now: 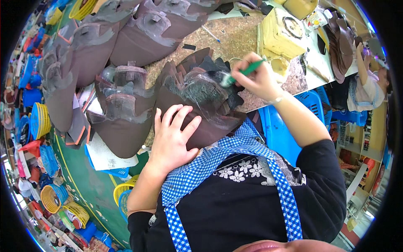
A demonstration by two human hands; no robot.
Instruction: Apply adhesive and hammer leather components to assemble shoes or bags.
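My left hand (176, 138) lies with spread fingers on the near part of a stack of dark brown shaped pieces (212, 126), pressing on its surface. My right hand (252, 80) grips a green-handled brush (255, 66), its pale bristles touching the black, glossy, pale-streaked area (201, 90) on the top piece. Layers of similar pieces show behind, with some orange edges. To the left, further overlapping brown pieces (117, 126) with greyish coated ends and small tabs lie on the speckled worktop (222, 35).
A cream-stained container (280, 33), a knife (317, 71) and a white pen (211, 34) lie on the worktop. A blue crate (277, 126) is below its right edge. A co-worker (365, 88) is at right. Coloured baskets (40, 119) line the left side over green flooring.
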